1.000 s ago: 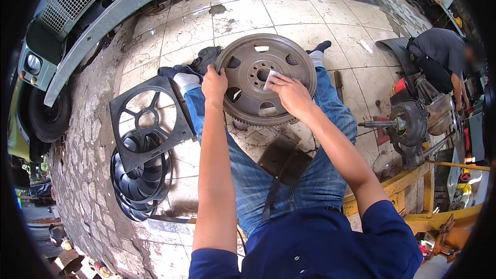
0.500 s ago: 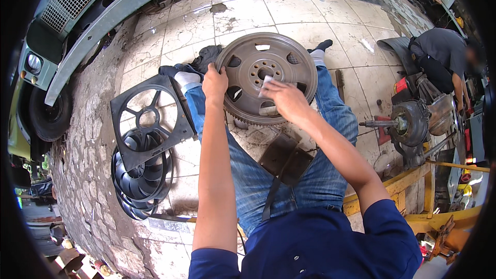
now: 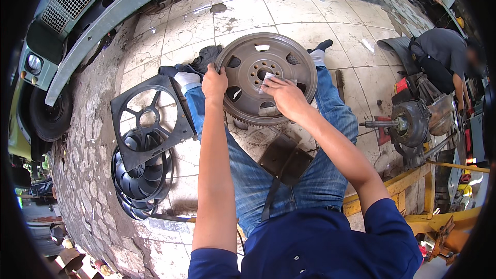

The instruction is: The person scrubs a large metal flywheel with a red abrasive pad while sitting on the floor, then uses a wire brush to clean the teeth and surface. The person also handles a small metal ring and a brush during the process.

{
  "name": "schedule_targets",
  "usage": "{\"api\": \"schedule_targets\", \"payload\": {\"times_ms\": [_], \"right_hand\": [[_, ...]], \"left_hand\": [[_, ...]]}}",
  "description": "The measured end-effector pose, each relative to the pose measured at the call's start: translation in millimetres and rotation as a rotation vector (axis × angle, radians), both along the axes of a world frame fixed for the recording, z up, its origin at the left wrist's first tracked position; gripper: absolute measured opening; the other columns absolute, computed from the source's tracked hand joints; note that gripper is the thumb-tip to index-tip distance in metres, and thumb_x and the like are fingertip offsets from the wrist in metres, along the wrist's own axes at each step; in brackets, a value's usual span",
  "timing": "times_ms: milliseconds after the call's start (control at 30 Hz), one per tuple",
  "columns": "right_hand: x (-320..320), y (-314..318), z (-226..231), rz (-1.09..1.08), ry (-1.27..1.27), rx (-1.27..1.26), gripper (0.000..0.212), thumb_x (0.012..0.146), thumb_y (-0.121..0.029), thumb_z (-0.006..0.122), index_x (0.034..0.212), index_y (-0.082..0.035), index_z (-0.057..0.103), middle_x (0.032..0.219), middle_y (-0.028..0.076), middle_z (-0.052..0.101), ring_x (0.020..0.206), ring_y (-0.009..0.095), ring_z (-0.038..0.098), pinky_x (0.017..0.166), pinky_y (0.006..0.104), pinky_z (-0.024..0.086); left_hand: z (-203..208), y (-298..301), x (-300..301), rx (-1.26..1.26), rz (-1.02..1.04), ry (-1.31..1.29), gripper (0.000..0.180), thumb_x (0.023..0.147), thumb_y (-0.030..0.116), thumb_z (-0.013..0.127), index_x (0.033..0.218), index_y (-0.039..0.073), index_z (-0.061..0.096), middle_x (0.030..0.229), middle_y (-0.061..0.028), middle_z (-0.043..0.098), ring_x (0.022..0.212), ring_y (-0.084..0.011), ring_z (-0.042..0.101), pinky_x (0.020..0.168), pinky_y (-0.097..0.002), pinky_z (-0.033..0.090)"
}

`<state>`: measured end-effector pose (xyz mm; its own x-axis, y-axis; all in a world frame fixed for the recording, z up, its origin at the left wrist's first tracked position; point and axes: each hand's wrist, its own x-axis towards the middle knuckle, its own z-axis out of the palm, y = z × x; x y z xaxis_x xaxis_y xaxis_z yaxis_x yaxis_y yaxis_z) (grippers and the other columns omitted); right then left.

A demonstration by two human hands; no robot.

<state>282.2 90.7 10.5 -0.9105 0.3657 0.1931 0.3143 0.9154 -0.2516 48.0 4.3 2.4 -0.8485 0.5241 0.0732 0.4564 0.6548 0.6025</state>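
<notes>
A round metal flywheel (image 3: pixel 240 78) with a toothed rim and a ring of bolt holes stands tilted between my legs. My left hand (image 3: pixel 214 84) is closed around its left edge, thumb on the face. With fingers pressed flat together, my right hand (image 3: pixel 287 99) holds a pale grey sheet of sandpaper (image 3: pixel 266 79) against the face, just right of the centre hole. Part of the sheet is hidden under the fingers. Below the wheel, a dark brown box-like piece (image 3: pixel 285 159) with a strap lies between my thighs.
On the left lie a black fan shroud (image 3: pixel 126 147) and a fan (image 3: pixel 139 173), near a parked vehicle's bumper (image 3: pixel 98 36). At right are an axle hub assembly (image 3: pixel 411 124), a yellow frame (image 3: pixel 429 191) and a crouching person (image 3: pixel 444 54). A dark cloth (image 3: pixel 207 58) lies behind the wheel.
My right hand has shifted very slightly on the wheel's face, and more of the sandpaper shows around the fingers. The left hand and the flywheel keep their places.
</notes>
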Motion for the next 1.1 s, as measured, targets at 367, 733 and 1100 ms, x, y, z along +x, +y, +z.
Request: {"api": "schedule_targets", "payload": {"times_ms": [367,733,1100], "right_hand": [[3,-4,1,0.052,-0.003,0.028,0.046,0.083,0.002,0.056,0.124,-0.016,0.064,0.139,0.001,0.056,0.135,0.017,0.044,0.105,0.0428,0.04],[4,0,0,0.088,0.028,-0.067,0.038,0.089,0.0,0.051,0.119,-0.015,0.068,0.138,0.001,0.057,0.134,0.017,0.046,0.106,0.0449,0.04],[2,-1,2,0.108,0.04,-0.044,0.038,0.089,0.002,0.05,0.12,-0.011,0.067,0.135,0.005,0.059,0.133,0.021,0.048,0.108,0.0428,0.039]], "left_hand": [[-3,1,-1,0.01,0.005,0.006,0.051,0.092,0.036,0.057,0.132,0.004,0.051,0.11,-0.0292,0.065,0.106,-0.0459,0.062,0.092,-0.0493,0.049],[-8,1,-3,0.004,0.009,0.088,0.047,0.092,0.034,0.058,0.125,0.001,0.054,0.102,-0.0264,0.068,0.098,-0.0431,0.066,0.084,-0.0502,0.052],[-8,-1,-2,0.016,0.013,0.077,0.045,0.092,0.034,0.058,0.123,0.002,0.054,0.103,-0.0262,0.068,0.098,-0.0432,0.065,0.085,-0.0497,0.052]]}}
